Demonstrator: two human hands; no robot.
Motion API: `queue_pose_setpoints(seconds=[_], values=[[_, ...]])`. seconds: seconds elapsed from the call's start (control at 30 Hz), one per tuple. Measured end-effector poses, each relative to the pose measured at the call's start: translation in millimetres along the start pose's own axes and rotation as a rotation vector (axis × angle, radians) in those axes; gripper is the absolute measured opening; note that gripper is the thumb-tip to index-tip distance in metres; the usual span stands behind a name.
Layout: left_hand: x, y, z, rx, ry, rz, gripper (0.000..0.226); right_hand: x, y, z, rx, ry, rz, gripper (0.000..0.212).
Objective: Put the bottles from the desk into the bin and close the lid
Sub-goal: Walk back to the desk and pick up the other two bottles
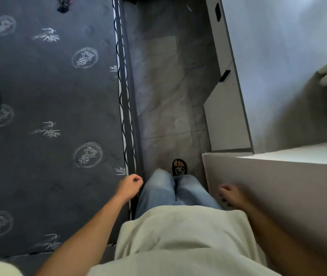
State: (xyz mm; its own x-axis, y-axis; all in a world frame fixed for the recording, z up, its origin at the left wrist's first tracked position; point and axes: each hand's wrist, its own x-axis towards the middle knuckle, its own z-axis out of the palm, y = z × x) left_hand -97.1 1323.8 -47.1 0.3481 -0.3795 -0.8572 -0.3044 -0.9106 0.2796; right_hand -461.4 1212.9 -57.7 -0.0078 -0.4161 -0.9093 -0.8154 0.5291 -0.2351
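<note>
Left hand loosely curled and empty by mattress edge, right hand blurred beside cabinet, grip unreadable, sandal half hidden by jeans

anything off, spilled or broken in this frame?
Nothing spilled or broken. Mildly odd: the mattress is bare, with a small dark item lying at its far edge. No bottles or bin in view; the left hand and right hand both hold nothing.

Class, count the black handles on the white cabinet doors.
2. One handle is at the top of the view, the other further down the white cabinet. More may lie out of view.
</note>
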Motion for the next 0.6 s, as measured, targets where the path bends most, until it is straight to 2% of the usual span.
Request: queue_pose_setpoints(seconds=[0.13, 0.3, 0.47, 0.6], values=[[4.5, -13.4, -25.6, 0.015, -0.045, -0.120, 0.015, 33.5, -128.6, -39.0, 0.019, 0.092, -0.178, 0.019], [25.8, -14.4, -64.2, 0.070, -0.117, -0.220, 0.017, 72.1, -243.4, -69.8, 0.081, 0.097, -0.253, 0.021], [74.0, 29.5, -122.8, 0.057, -0.144, -0.230, 0.021, 106.6, -304.6, -87.5, 0.011, 0.111, -0.224, 0.018], [125.0, 103.2, -176.3, 0.040, -0.117, -0.142, 0.020, 114.4, -317.5, -93.5, -0.015, 0.121, -0.152, 0.019]])
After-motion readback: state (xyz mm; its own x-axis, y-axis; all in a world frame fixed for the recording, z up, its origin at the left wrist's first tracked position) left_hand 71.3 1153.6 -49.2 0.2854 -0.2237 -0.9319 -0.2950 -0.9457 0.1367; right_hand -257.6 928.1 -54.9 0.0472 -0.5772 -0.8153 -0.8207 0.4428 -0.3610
